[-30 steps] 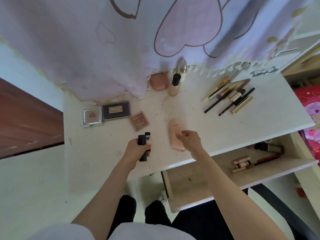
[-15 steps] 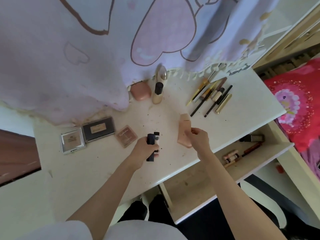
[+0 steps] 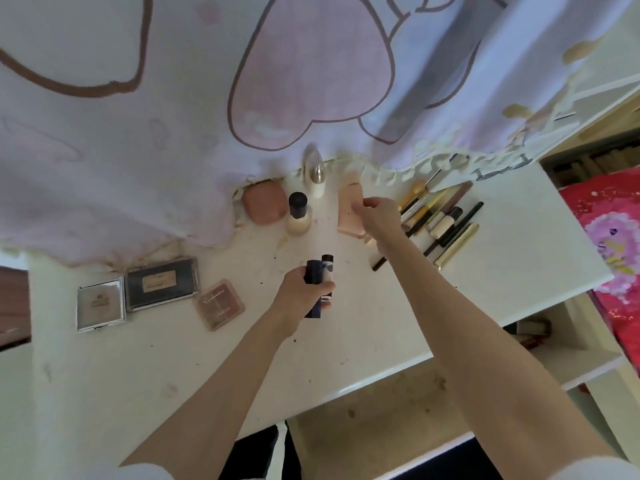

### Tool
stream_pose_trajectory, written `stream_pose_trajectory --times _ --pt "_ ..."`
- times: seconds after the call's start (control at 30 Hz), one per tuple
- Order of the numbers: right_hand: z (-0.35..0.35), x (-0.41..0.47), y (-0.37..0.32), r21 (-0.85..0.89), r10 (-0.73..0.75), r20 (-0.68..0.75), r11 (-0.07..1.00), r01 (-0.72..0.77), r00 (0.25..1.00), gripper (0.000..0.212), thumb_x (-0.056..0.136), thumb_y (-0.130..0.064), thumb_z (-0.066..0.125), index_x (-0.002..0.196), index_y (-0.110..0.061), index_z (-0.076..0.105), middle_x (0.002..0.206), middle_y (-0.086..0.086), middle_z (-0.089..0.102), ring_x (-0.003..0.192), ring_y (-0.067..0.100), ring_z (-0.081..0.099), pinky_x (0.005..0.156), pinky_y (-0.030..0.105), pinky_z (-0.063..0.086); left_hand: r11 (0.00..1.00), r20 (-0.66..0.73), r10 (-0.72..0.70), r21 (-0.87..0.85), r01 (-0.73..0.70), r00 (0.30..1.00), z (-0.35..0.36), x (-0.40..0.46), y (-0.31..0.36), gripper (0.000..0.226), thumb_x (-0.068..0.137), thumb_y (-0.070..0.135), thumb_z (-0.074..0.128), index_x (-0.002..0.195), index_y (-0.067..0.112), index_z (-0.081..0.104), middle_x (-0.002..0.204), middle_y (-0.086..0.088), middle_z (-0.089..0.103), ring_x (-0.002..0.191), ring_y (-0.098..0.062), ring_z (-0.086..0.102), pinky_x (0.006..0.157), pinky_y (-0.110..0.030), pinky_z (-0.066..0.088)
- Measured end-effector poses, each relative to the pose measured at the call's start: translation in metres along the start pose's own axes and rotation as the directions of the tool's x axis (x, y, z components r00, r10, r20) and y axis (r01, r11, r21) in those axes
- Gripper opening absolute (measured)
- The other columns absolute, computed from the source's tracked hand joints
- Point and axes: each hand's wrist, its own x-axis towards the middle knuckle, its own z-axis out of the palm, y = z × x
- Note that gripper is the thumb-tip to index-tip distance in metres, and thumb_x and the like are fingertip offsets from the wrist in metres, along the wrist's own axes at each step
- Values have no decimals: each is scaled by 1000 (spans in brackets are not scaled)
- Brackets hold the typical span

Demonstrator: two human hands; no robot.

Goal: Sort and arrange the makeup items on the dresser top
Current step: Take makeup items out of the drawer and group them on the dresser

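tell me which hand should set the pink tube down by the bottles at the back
Right. The right hand already grips the pink tube beside the black-capped bottle at the back. The left hand sits nearer the front edge, holding two dark tubes.

Curtain (image 3: 173, 133): we see pale lilac, pink hearts outlined brown.
Dresser top (image 3: 502, 237): we see cream.
Tube (image 3: 349, 213): peach.
Compact (image 3: 265, 206): we see dusty pink.
Bedding (image 3: 613, 244): red, purple flowers.
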Motion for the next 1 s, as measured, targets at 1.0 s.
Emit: stream_pose_trajectory --times 1.0 --pt "-109 -47 112 951 106 233 184 -249 967 35 97 -18 36 62 -14 37 53 -2 25 48 12 24 48 22 23 385 237 587 759 -524 774 123 22 11 42 87 8 59 125 6 41 125 -12 45 114 -24 47 91 -28 40"
